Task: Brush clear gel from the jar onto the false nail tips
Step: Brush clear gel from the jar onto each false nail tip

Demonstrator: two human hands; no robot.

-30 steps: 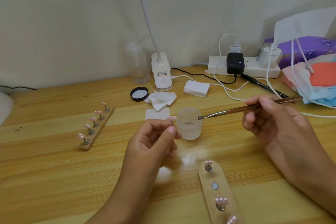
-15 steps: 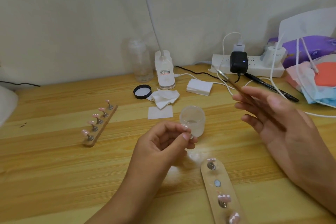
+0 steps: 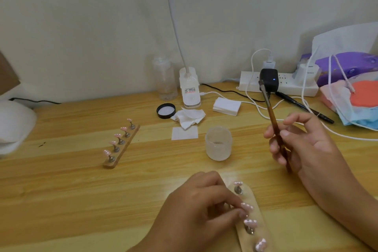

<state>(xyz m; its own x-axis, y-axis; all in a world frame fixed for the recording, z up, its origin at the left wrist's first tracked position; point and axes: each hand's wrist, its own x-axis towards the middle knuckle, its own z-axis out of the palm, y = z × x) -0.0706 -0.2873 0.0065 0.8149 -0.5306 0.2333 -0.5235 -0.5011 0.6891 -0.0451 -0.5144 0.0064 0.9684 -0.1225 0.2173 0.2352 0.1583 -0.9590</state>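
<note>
At the back of your table (image 3: 61, 200) you have a white power strip (image 3: 286, 88) with a black adapter (image 3: 269, 80) plugged in; a black pen (image 3: 294, 102) lies just in front; further left a lamp base (image 3: 189, 90) and a clear bottle (image 3: 164, 80) stand side by side; near them lie a crumpled tissue (image 3: 189, 116), a square wipe (image 3: 184, 133) and stacked white pads (image 3: 226, 106); face masks (image 3: 351, 112) sit far right.

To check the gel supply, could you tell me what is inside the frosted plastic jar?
The open frosted plastic jar holds only a shallow clear layer low down; the frosted wall blurs its exact depth.
</note>
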